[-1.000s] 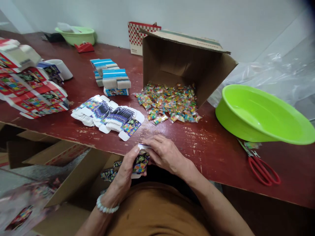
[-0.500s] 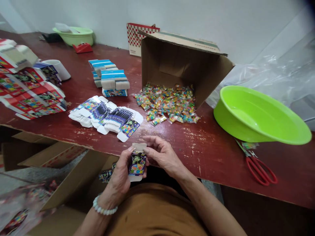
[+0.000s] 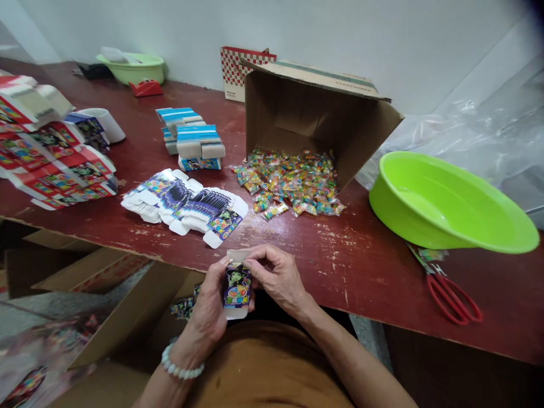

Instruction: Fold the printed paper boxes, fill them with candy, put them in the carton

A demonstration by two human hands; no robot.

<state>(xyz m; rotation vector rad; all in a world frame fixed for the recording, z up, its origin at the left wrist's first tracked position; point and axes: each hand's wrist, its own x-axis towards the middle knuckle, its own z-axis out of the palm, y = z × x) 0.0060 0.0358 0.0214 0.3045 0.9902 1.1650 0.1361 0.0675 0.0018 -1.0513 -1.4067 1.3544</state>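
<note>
Near the table's front edge, my left hand (image 3: 211,300) is closed around a small purple candy box (image 3: 237,288), with its thumb by the upper left edge. The box stands upright, printed side toward me, its pale top flap raised and a white flap sticking out below. My right hand (image 3: 278,276) is closed in a pinch at the box's upper right, thumb and forefinger on the flap. Whether anything is inside the box cannot be seen. Beyond my hands lies a fanned stack of flat purple box blanks (image 3: 187,205). Clear packets of colorful candy (image 3: 297,184) lie to its right.
A cardboard carton (image 3: 314,107) on its side opens toward the candy packets. At right are a lime-green basin (image 3: 450,204) and red-handled scissors (image 3: 453,297). Blue bundles (image 3: 198,139) and red box bundles (image 3: 63,164) stand left. Below the table edge is an open carton (image 3: 123,311).
My right hand has come in from the right and its fingers have closed on the box's top flap. My left hand still holds the box. The view has shifted slightly.
</note>
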